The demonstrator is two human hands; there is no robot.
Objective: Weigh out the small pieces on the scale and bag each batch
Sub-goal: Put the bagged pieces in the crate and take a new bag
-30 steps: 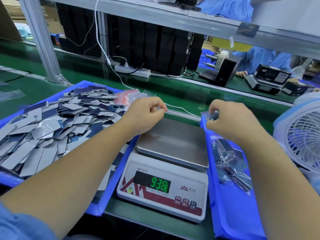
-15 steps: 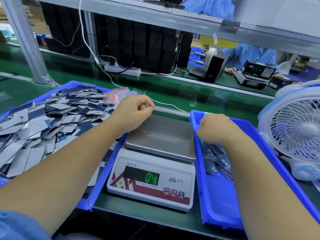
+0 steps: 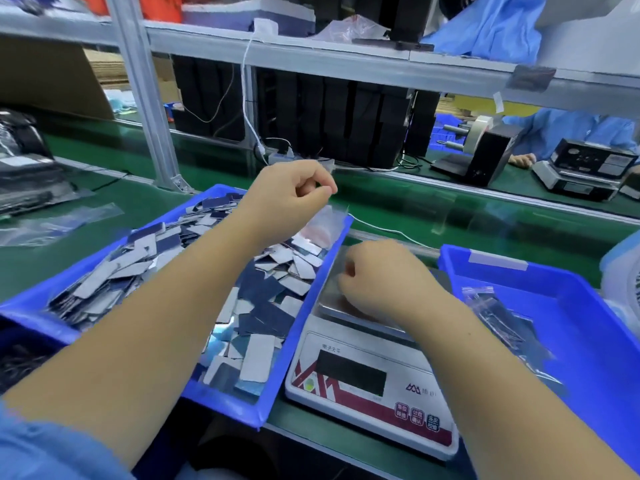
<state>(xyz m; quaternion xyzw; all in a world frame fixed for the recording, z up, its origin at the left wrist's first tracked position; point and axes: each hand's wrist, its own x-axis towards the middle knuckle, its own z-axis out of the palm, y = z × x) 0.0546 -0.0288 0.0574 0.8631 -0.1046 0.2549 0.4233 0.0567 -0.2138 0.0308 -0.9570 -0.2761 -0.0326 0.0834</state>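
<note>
Step in hand, by my reading: fetching a fresh bag. Left hand pinches a clear plastic bag above the blue tray of flat grey and navy pieces. Right hand, fingers curled, grip unclear, sits over the steel-topped white scale. Next: open the bag, load pieces.

Two bare forearms, left hand and right hand without gloves, rings or a watch, and a light blue short sleeve of plain fabric covering only the left upper arm.
</note>
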